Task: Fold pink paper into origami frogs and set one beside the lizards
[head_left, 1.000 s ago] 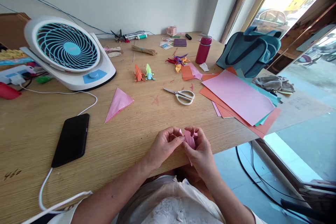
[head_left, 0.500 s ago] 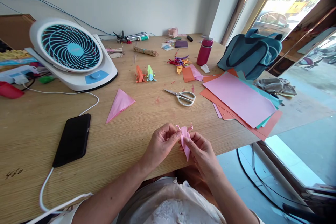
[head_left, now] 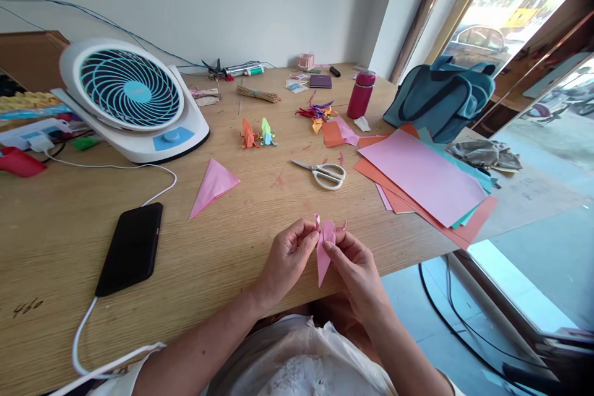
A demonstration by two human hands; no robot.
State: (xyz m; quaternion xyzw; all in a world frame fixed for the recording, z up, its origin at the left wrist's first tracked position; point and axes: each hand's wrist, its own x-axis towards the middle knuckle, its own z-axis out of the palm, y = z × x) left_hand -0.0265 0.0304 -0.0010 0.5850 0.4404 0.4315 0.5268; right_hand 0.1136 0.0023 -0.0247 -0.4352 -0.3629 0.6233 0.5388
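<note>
Between my hands, just above the table's front edge, is a pink origami figure (head_left: 326, 247) with a long pointed lower end and small curled tips at the top. My left hand (head_left: 291, 255) pinches its upper left part between thumb and forefinger. My right hand (head_left: 355, 269) grips its right side, the thumb pressed on the front face; the fingers behind the paper are partly hidden. Farther up the table lie white-handled scissors (head_left: 325, 173). To the left rests a folded pink paper triangle (head_left: 213, 187). An orange origami figure (head_left: 249, 134) and a green-and-blue one (head_left: 266, 132) stand beyond.
On the left are a white fan (head_left: 134, 99) and a black phone (head_left: 130, 249) on a white cable. Coloured paper sheets (head_left: 422, 176) are stacked at right, near a teal bag (head_left: 439, 99) and a dark red bottle (head_left: 361, 94). Small folded pieces (head_left: 320, 111) lie beyond the scissors.
The pink figure has turned slightly, its pointed lower end swinging to the left. A curled tip at its upper left now stands up more. Both hands keep hold of it.
</note>
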